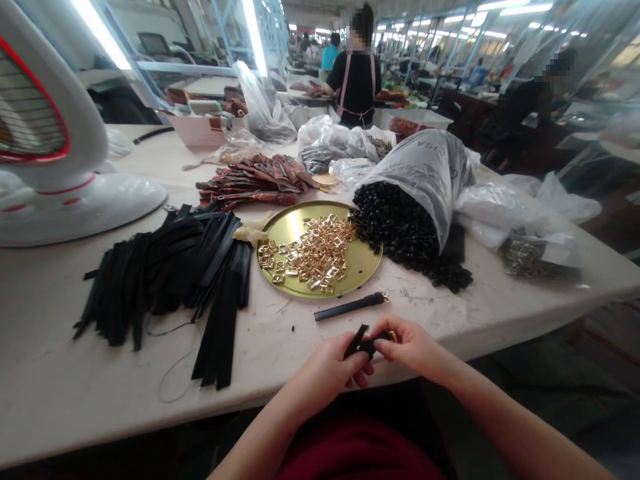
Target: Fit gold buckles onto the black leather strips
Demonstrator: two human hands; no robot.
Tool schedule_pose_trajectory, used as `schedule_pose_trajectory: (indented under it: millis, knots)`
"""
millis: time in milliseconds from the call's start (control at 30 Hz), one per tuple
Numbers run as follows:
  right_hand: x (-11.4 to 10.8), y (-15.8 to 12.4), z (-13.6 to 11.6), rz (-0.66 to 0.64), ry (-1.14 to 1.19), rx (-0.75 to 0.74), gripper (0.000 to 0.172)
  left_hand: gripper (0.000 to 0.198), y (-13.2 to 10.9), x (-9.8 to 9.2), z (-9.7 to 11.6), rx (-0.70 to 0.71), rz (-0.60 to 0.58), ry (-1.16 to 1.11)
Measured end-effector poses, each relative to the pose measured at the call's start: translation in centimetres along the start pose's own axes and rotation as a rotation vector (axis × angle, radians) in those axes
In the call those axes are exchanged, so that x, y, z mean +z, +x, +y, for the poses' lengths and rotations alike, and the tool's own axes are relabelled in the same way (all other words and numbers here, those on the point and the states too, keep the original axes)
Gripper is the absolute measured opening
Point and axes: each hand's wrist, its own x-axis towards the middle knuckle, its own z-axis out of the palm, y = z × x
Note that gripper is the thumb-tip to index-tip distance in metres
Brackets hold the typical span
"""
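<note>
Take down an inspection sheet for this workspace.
Surface: pale worktable top, dark specks visible.
Job's things: short flat black strap, in hand; rectangular gold metal buckles, heaped on round gold tray; long black strips, heaped.
Clutter: reddish patterned strips, piled; translucent plastic bag, spilling small black pieces.
Hands: left hand and right hand both grip strap.
Cables: none certain; thin dark loop, material unclear.
Surroundings: person in black top, back turned; white appliance, red-rimmed grille.

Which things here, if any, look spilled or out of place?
Small black pieces spill from the tipped plastic bag onto the table, and some overlap the round tray of gold-coloured buckles, mixing supplies. A stray thread also trails beside the black straps.
</note>
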Motion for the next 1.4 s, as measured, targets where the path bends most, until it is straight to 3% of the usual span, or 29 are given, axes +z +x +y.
schedule_pose_trajectory:
  millis: [233,367,467,567,800,867,933,1000,1067,1167,1267,1400]
  knots:
    - [-0.1,-0.5,-1.7,-0.145,-0.178,-0.201,0.016,0.020,0.3,0.2,0.1,-0.037,0.047,0.150]
    - [-0.5,-0.5,-1.3,-0.143,-0.044,-0.099,0.013,0.022,0.6,0.5,0.5,-0.014,0.049,0.116]
    - [-0.5,-0.4,-0.5,-0.047,0.035,0.004,0.016,0.021,0.4,0.2,0.0,-0.029,0.004,0.095]
    - [-0.4,-0.4,-0.3,0.019,0.003,0.018,0.015,0.020,0.3,0.0,-0.6,-0.082,-0.014,0.104]
    - [-0.1,-1.0,0.2,-0.107,0.188,0.079,0.011,0.019,0.5,1.4,-0.3,-0.013,0.010,0.182]
    - [-0.2,-0.8,0.1,-0.123,0.190,0.062,0.016,0.022,0.8,1.2,0.0,0.013,-0.018,0.216]
    - [-0.4,-0.2,-0.2,-0.103,0.053,-0.073,0.030,0.024,1.4,0.5,0.4,0.030,-0.011,0.299]
    - [-0.7,0.8,-0.6,-0.031,-0.223,-0.278,0.038,0.025,2.1,-0.5,0.8,0.044,0.041,0.388]
    - [-1.0,2.0,-0.7,0.061,-0.526,-0.415,0.032,0.027,2.5,-1.8,1.4,0.075,0.152,0.457]
    - [-1.5,3.4,0.1,0.166,-0.832,-0.443,0.022,0.030,2.2,-3.5,2.2,0.129,0.360,0.538]
    - [-1.9,4.0,1.1,0.234,-0.957,-0.463,0.025,0.034,1.2,-4.4,2.6,0.122,0.471,0.517]
    - [-3.6,4.8,1.1,0.353,-0.906,-0.482,0.034,0.034,0.5,-4.0,2.6,0.173,0.613,0.329]
